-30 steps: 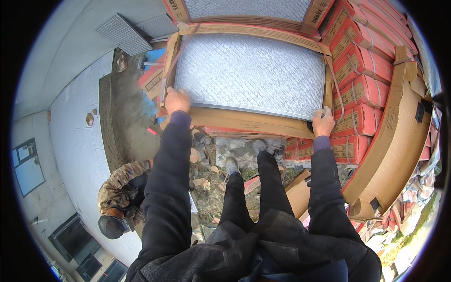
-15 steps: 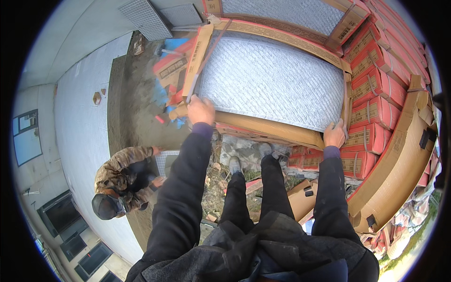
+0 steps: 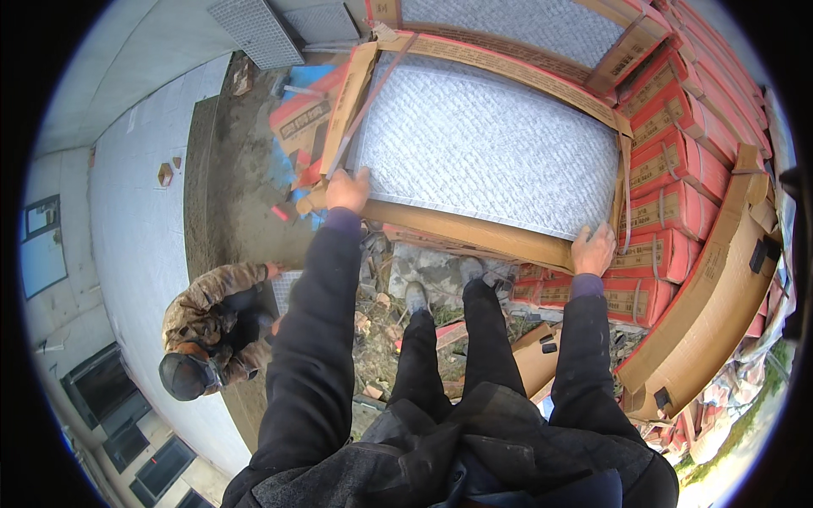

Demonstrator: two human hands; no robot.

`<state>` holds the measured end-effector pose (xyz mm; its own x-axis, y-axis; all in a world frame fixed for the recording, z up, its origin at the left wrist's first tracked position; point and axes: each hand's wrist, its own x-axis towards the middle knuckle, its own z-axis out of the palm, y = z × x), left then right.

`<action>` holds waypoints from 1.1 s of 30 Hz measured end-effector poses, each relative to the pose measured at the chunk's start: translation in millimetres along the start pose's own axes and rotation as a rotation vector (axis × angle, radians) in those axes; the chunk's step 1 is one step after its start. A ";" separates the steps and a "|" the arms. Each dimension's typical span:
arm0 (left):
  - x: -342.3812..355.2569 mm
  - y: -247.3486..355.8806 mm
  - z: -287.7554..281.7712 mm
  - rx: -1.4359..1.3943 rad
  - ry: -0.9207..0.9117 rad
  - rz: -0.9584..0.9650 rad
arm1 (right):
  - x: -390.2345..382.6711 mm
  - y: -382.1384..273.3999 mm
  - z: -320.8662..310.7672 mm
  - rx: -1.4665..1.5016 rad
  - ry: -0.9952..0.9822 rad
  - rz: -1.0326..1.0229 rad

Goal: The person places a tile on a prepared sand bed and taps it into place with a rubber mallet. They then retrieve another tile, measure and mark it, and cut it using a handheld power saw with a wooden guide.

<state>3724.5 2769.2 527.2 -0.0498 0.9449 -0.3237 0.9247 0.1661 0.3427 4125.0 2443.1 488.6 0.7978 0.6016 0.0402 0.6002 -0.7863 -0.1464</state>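
Note:
A large grey textured tile (image 3: 487, 140) lies in an opened cardboard carton whose near wall (image 3: 474, 234) runs below the tile's front edge. My left hand (image 3: 347, 190) is closed around the tile's near left corner, beside a loose packing strap (image 3: 373, 102). At the near right corner, my right hand (image 3: 594, 249) grips the edge, its fingers bent over it. Another strap (image 3: 626, 203) hangs down just right of that hand. The undersides of both grips are hidden.
Red and brown cartons (image 3: 665, 207) are stacked at the right, near a long bent cardboard sheet (image 3: 703, 296). Beyond lies another opened carton with a tile (image 3: 525, 30). At the left a co-worker (image 3: 207, 330) crouches beside pale paving (image 3: 140, 220). Rubble (image 3: 373, 317) surrounds my feet.
The whole view has shifted slightly, moving the scene a little to the left. Both hands stay at the same near corners of the tile.

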 end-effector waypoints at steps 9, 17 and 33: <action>-67.6 -42.1 -23.0 -0.339 0.090 0.120 | 3.3 12.6 0.4 0.205 0.041 -0.025; -139.0 -89.3 -14.3 -0.593 -0.030 -0.200 | 19.5 16.2 -2.6 0.291 0.057 -0.065; -112.1 -144.4 71.8 -0.266 -0.122 -0.122 | 99.7 -9.3 24.4 0.275 0.073 -0.053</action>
<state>3623.6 2619.0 450.7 -0.0933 0.8754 -0.4743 0.7827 0.3589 0.5085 4197.6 2513.8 469.9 0.7736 0.6213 0.1246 0.6115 -0.6802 -0.4042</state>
